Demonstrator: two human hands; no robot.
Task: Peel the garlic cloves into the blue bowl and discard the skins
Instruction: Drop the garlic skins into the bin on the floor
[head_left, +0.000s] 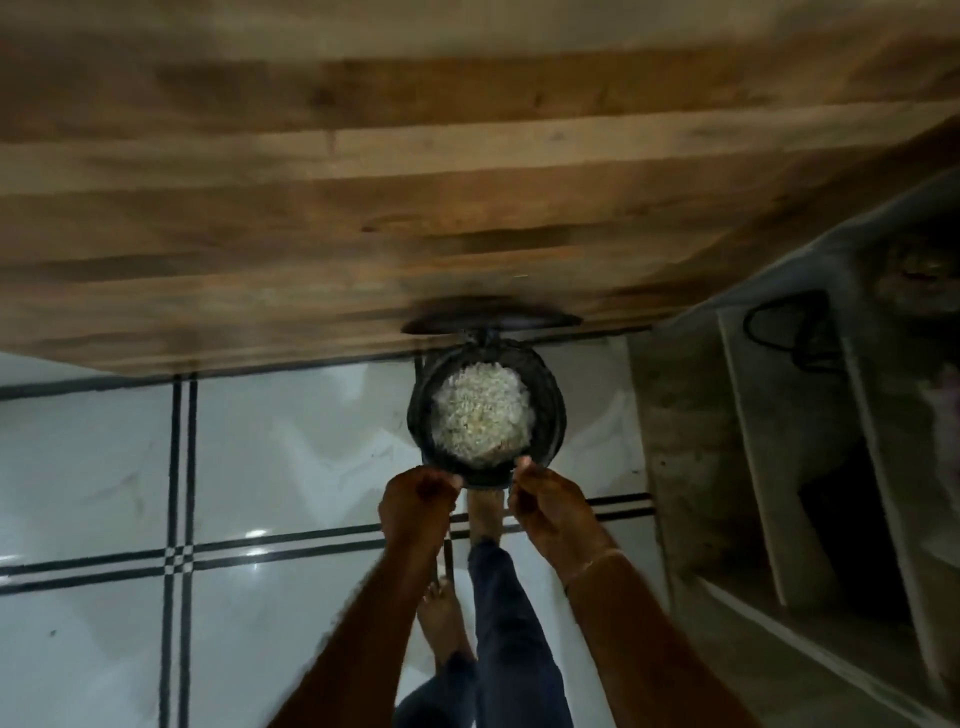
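1. Left hand (418, 501) and right hand (545, 501): fingers curled at the near rim of one round dark bin (546, 397); too blurred to tell whether they grip anything.
2. Beyond the fingertips: one heap of pale garlic skins (480, 413) in the bin; its mouth faces up; one lid (491, 322) stands raised at the far side.
3. Beneath the hands: one bare foot (485, 512) at the bin's base.

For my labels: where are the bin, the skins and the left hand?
bin (550, 405): head view, right rim.
skins (480, 413): head view, pile's middle.
left hand (418, 501): head view, its back.

White tiled floor (291, 457) w/ black lines carries round black bin (545, 387) & a bare foot (441, 618).
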